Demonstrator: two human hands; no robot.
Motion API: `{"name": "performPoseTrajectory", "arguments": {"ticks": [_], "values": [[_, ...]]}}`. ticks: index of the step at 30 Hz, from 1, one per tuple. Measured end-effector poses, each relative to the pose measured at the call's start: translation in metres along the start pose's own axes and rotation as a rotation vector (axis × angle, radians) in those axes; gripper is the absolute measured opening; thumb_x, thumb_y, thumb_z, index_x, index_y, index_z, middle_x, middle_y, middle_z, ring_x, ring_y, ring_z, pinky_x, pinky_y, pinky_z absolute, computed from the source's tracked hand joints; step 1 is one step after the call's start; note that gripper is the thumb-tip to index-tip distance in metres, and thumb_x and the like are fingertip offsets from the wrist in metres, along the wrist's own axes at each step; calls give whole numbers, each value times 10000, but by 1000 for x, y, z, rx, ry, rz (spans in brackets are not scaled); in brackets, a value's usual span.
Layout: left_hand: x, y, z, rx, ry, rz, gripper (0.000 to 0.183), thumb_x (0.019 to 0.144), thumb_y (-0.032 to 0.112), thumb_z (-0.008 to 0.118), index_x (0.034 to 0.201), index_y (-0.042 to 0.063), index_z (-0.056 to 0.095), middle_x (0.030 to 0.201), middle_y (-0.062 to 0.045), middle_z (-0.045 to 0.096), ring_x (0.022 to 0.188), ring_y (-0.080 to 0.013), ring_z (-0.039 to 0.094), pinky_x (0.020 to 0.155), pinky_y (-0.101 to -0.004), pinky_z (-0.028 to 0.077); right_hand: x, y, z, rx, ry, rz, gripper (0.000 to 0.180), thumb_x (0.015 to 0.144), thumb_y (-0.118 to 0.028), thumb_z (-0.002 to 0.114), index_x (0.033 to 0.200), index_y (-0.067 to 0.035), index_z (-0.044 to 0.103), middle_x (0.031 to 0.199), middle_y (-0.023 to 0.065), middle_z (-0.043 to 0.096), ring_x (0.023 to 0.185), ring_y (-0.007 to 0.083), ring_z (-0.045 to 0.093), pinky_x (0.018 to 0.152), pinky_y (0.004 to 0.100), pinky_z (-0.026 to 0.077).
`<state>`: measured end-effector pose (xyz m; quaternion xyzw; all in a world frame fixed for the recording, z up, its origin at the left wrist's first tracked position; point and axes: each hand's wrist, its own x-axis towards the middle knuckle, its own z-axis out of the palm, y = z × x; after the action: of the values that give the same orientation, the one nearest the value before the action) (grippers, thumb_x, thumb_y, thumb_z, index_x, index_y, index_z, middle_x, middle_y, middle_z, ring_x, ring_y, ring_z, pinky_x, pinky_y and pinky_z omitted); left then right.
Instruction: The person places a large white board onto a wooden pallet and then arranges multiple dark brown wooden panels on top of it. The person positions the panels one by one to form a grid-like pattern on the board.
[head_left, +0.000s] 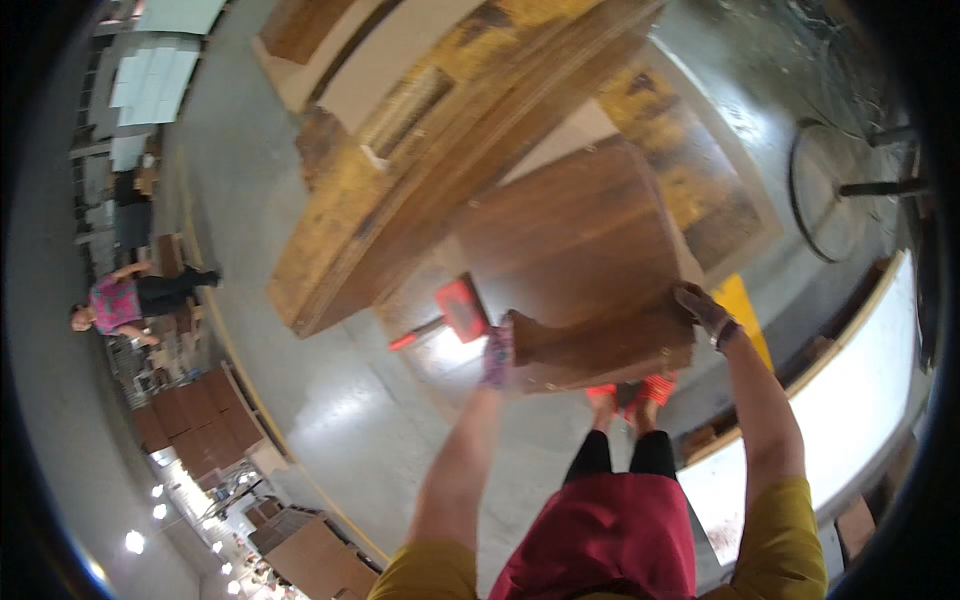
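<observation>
A brown wood-grain furniture piece (577, 247) with a notch along its near side spans the space between my hands. Small pale fittings dot its edges. My left hand (498, 354), in a patterned glove, grips the left near corner by the notch. On the right edge, my gloved right hand (703, 313) has its fingers against the wood. Just left of the piece lies a red-headed tool (462, 310) with a red grip, perhaps a mallet. Blur hides its exact kind. The far end of the piece overlaps the worn yellow-brown worktop (652, 135).
A long brown board (450, 187) crosses the worktop diagonally. To the right are a round metal stool base (825, 191), a yellow panel (742, 315) and a white-topped surface (840, 412). Another person (127, 304) stands far left, near stacked brown panels (199, 424).
</observation>
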<state>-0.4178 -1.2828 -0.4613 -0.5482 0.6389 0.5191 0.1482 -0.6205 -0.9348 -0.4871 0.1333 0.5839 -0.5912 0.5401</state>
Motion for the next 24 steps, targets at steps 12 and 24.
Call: {"name": "performPoseTrajectory", "arguments": {"ticks": [12, 24], "values": [[29, 0, 8, -217, 48, -87, 880, 765, 667, 505, 1237, -72, 428, 1177, -178, 504, 1059, -238, 504, 930, -347, 380, 22, 31, 6, 167, 136, -182, 668, 788, -284, 673, 1316, -61, 329, 1209, 63, 473, 1129, 169, 417, 997, 308, 300], [-25, 16, 31, -319, -117, -110, 695, 885, 492, 463, 1358, 10, 299, 1318, -97, 410, 1216, -212, 363, 1035, -315, 245, -35, 84, -8, 164, 268, -152, 688, 783, -366, 634, 1349, -110, 338, 1209, 61, 460, 1122, 201, 421, 956, 339, 362]]}}
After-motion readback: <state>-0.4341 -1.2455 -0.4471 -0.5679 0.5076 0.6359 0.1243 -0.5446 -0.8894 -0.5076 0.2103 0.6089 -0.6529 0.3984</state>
